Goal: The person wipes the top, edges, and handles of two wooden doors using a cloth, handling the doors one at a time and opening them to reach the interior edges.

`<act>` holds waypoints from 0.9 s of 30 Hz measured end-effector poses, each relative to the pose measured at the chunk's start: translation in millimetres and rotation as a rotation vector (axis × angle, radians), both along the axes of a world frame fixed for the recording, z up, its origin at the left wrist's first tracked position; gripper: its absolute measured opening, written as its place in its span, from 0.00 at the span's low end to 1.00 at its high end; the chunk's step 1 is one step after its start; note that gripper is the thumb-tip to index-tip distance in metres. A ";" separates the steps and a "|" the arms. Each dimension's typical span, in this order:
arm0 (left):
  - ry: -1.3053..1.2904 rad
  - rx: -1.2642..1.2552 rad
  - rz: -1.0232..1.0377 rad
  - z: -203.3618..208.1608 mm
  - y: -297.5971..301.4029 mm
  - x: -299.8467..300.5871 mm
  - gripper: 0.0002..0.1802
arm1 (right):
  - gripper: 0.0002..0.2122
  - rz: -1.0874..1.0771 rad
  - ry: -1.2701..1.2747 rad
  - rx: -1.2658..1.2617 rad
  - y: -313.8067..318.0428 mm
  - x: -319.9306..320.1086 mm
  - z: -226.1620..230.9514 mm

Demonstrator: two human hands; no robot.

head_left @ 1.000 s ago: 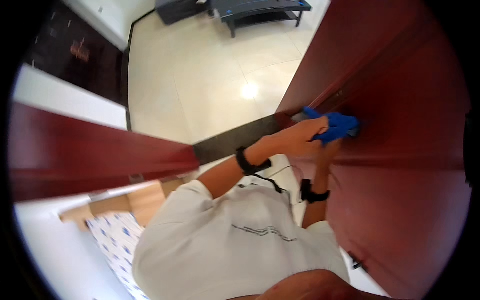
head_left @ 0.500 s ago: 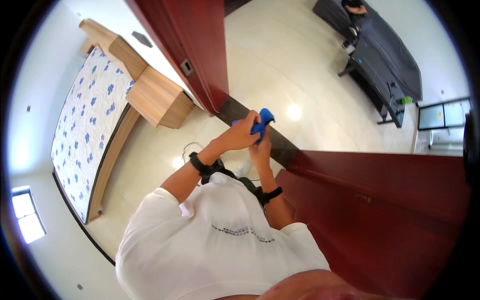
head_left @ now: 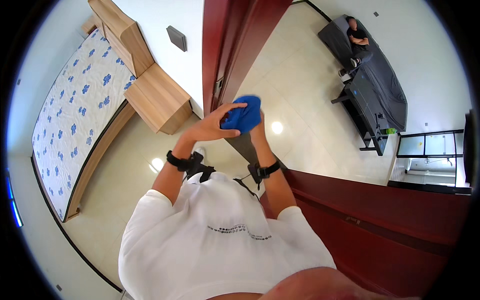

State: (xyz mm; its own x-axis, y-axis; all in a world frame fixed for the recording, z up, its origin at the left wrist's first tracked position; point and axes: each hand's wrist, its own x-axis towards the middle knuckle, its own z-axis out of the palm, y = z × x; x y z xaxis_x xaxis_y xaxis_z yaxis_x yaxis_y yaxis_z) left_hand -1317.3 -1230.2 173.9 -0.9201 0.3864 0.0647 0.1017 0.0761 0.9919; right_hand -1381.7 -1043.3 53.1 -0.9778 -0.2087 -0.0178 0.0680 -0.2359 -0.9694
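A bright blue cloth (head_left: 245, 117), bunched or folded into a rounded shape, is held up between my two hands in the doorway. My left hand (head_left: 216, 124) grips its left side, with the thumb along the lower edge and fingers bent over the top. Behind the cloth's right side is my right hand (head_left: 257, 131); its fingers are mostly hidden by the cloth. Black straps with small dark devices circle both my wrists.
The red-brown door frame (head_left: 216, 50) rises just ahead, and an open red-brown door (head_left: 370, 220) stands on my right. A wooden nightstand (head_left: 159, 100) and a bed with a flowered mattress (head_left: 75, 120) are left. Beyond, a person (head_left: 356, 42) sits on a covered sofa near a black table (head_left: 362, 107).
The blue cloth has gone from crumpled to more spread out and rounded. Both hands have moved slightly up and left, and my left hand has opened wider around it. My view has turned.
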 end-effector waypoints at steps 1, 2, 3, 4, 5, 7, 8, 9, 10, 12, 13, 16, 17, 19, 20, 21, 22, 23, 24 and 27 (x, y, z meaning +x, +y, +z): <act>-0.010 -0.008 -0.085 21.7 -18.3 -2.5 0.40 | 0.16 0.000 -0.006 0.006 -16.7 -4.6 20.8; -0.022 -0.015 -0.163 36.4 -35.7 -2.1 0.42 | 0.17 -0.030 0.092 0.004 -37.9 -5.0 53.5; 0.034 -0.051 -0.151 43.6 -48.0 -7.3 0.45 | 0.18 -0.063 0.199 0.003 -58.6 -10.2 92.4; 0.042 -0.046 -0.154 58.9 -58.6 -16.3 0.45 | 0.18 -0.102 0.313 -0.001 -74.7 -22.8 125.3; 0.092 -0.087 -0.125 76.4 -64.5 -25.1 0.44 | 0.21 -0.148 0.377 0.091 -81.7 -34.2 148.8; 0.311 -0.108 -0.006 84.3 -78.0 -32.7 0.42 | 0.24 -0.196 0.424 0.181 -99.3 -44.5 187.6; 0.310 -0.109 -0.016 84.7 -83.4 -42.1 0.42 | 0.27 -0.313 0.766 0.392 -105.2 -52.8 204.0; 0.362 -0.091 0.100 86.2 -88.0 -49.6 0.39 | 0.30 -0.429 1.102 0.611 -110.4 -59.3 209.7; 0.412 -0.073 0.216 89.2 -90.9 -55.8 0.37 | 0.30 -0.440 1.094 0.618 -114.9 -68.2 204.3; 0.438 -0.142 0.317 88.2 -96.7 -67.6 0.30 | 0.41 -0.597 1.181 0.649 -123.0 -84.3 182.0; 0.432 -0.119 0.402 69.9 -99.4 -77.5 0.26 | 0.42 -0.586 1.222 0.686 -126.1 -87.1 165.9; 0.267 0.010 0.531 7.1 -96.8 -96.1 0.18 | 0.39 -0.555 1.197 0.755 -125.6 -91.4 95.6; 0.244 -0.067 0.531 -11.2 -95.9 -96.2 0.18 | 0.38 -0.556 1.180 0.789 -121.3 -88.6 74.0; 0.235 -0.112 0.559 -37.0 -93.3 -107.9 0.18 | 0.38 -0.510 1.148 0.815 -112.3 -85.5 44.9; 0.141 -0.093 0.522 -41.1 -99.8 -101.9 0.19 | 0.38 -0.467 1.104 0.807 -116.4 -74.2 37.8; 0.048 -0.075 0.483 -44.4 -101.5 -97.7 0.20 | 0.39 -0.434 1.048 0.803 -114.4 -70.4 34.6; 0.045 -0.064 0.498 -46.3 -99.2 -96.7 0.20 | 0.39 -0.416 1.057 0.805 -107.0 -72.5 34.7; 0.151 -0.104 0.498 -31.3 -103.2 -93.5 0.20 | 0.38 -0.429 1.075 0.809 -106.9 -73.0 46.3; 0.260 -0.147 0.498 -12.0 -107.3 -91.7 0.20 | 0.38 -0.444 1.094 0.810 -107.4 -76.5 60.9; 0.427 0.112 0.451 59.9 -101.7 -84.2 0.25 | 0.39 -0.557 1.395 0.751 -110.5 -110.4 124.9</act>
State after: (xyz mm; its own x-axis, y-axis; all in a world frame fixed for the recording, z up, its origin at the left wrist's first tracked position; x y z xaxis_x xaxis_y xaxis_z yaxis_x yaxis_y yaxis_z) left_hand -1401.5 -1331.9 233.9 -0.8751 -0.0636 0.4797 0.4725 0.1015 0.8754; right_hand -1492.1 -1153.8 178.0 -0.2775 -0.2040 0.9388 -0.8082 0.5779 -0.1133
